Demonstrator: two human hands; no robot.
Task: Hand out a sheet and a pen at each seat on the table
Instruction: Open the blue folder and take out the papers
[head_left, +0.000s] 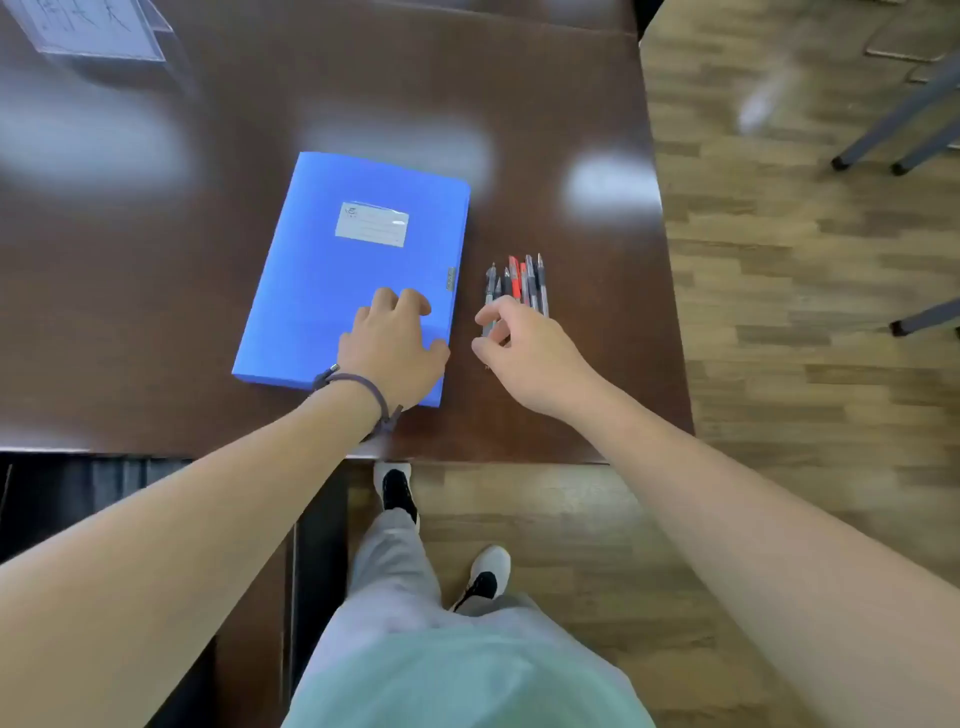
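Observation:
A closed blue file box (332, 270) with a white label lies on the dark brown table (156, 312). My left hand (395, 348) rests flat on its near right corner, thumb at the box's right edge. Just right of the box, several pens (519, 283), grey and red, lie side by side with their tips pointing away from me. My right hand (524, 353) covers their near ends, and its thumb and forefinger pinch the leftmost pen (490, 299). No loose sheet is visible.
A clear plastic name stand (88, 26) sits at the table's far left. The table's right edge runs beside wooden floor, where chair legs (904, 119) stand. My legs and shoes are at the table's near edge.

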